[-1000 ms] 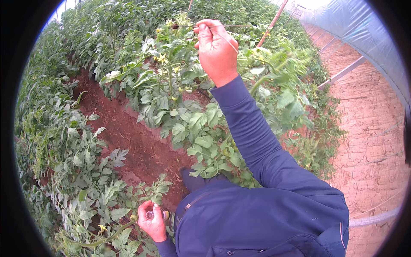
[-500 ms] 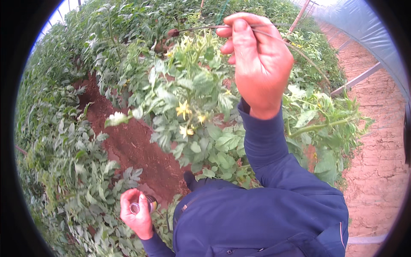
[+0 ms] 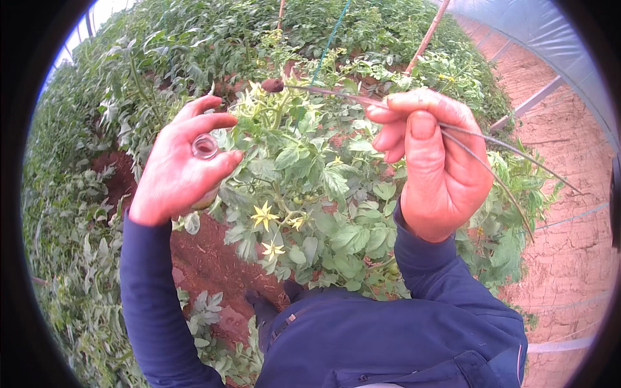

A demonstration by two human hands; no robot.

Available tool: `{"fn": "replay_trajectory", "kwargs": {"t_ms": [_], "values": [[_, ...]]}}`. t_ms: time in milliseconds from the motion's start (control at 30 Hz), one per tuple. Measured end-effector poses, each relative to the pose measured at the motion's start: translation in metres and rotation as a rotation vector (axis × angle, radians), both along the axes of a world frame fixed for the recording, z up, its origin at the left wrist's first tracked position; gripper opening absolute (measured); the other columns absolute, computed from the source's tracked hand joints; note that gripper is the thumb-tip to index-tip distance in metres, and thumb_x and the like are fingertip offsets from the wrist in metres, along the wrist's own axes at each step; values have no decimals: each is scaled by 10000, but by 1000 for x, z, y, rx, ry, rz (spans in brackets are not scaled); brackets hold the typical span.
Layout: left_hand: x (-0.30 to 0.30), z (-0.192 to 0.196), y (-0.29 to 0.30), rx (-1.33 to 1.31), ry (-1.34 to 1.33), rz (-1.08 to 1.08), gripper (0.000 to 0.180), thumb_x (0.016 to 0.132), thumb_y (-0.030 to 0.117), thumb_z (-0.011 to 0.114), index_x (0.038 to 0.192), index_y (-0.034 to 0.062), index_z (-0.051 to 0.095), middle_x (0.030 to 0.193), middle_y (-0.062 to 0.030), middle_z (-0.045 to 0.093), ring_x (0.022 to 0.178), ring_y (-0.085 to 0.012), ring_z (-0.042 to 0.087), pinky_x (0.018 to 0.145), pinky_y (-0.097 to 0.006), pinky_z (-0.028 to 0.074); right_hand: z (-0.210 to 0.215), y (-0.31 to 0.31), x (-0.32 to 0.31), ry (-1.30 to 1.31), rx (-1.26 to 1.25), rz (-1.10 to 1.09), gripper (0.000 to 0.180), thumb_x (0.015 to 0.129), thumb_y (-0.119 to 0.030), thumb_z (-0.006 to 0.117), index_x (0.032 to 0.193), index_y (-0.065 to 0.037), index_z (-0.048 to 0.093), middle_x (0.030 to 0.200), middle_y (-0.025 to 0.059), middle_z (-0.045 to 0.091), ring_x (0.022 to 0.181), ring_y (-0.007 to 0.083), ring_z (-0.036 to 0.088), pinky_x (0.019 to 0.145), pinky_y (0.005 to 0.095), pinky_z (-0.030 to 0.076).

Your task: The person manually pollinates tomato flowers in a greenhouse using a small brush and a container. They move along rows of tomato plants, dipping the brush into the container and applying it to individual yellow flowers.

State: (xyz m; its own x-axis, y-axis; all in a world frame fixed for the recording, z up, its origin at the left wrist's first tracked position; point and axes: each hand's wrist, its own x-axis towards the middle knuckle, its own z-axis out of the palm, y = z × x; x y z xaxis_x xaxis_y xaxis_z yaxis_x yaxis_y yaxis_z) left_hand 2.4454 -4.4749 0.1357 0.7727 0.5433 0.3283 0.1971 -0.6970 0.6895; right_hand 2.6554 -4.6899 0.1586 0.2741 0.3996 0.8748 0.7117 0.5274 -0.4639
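My left hand point(image 3: 176, 165) is raised over the plants, curled around a small glass bottle point(image 3: 205, 147) whose open mouth shows between thumb and fingers. Most of its body is hidden by the palm. Opposite it, my right hand point(image 3: 443, 165) pinches a thin dark wire point(image 3: 330, 93) between thumb and forefinger. A dark fuzzy ball point(image 3: 272, 85) forms the wire's left end, apart from the bottle and above the plant tops. Two thin ends trail from the other side of the hand. Below, yellow star-shaped flowers point(image 3: 264, 216) hang on a tomato plant point(image 3: 346, 236).
Dense green plants point(image 3: 71, 213) fill the left and the back. Reddish soil point(image 3: 213, 258) runs between the rows. To the right lie a bare earth bank point(image 3: 563, 258) and plastic sheeting point(image 3: 517, 26). A slanted pole point(image 3: 428, 37) and a blue string point(image 3: 331, 40) rise behind.
My left hand has come up from low beside the leaves with the bottle. My right hand has moved down and right with the wire, bringing the dark ball slightly lower.
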Motion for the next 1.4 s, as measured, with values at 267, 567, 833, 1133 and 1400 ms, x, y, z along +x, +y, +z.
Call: {"fn": "replay_trajectory", "kwargs": {"t_ms": [267, 567, 833, 1133, 1400], "values": [[35, -47, 58, -71, 116, -318, 546, 807, 175, 880, 1304, 0, 737, 1619, -253, 490, 1508, -376, 481, 1209, -433, 428, -11, 8, -11, -43, -113, -81, 179, 1091, -97, 647, 1186, 50, 684, 1080, 197, 771, 826, 180, 731, 721, 277, 579], [23, -60, 43, -72, 15, -345, 455, 826, 141, 829, 1242, -22, 739, 1411, -239, 669, 1235, -323, 689, 1032, -387, 542, -10, 5, -26, -66, -185, -186, 220, 1124, -136, 604, 1180, 69, 661, 1039, 232, 748, 793, 204, 712, 688, 283, 583], [-3, -57, 40, -256, -23, -362, 343, 820, 59, 797, 1151, -15, 747, 1319, -175, 696, 1044, -210, 698, 847, -325, 569, 2, 4, -47, -107, -215, 29, 312, 1126, -206, 604, 1029, 77, 692, 940, 234, 751, 781, 244, 722, 688, 332, 602], [-6, -68, 35, -63, -41, -282, 346, 804, 40, 821, 1128, -43, 732, 1246, -213, 729, 1147, -292, 715, 921, -365, 561, -4, 24, -54, -221, -306, -81, 342, 1103, -233, 653, 938, 56, 732, 866, 169, 762, 825, 268, 749, 715, 352, 580], [-3, -58, 18, -46, -36, -270, 344, 817, 39, 801, 1138, -47, 715, 1284, -195, 713, 874, -311, 722, 765, -398, 576, 7, 34, -56, -352, -156, 2, 349, 1117, -231, 584, 1003, 88, 670, 839, 206, 712, 682, 239, 669, 606, 328, 527]]}}
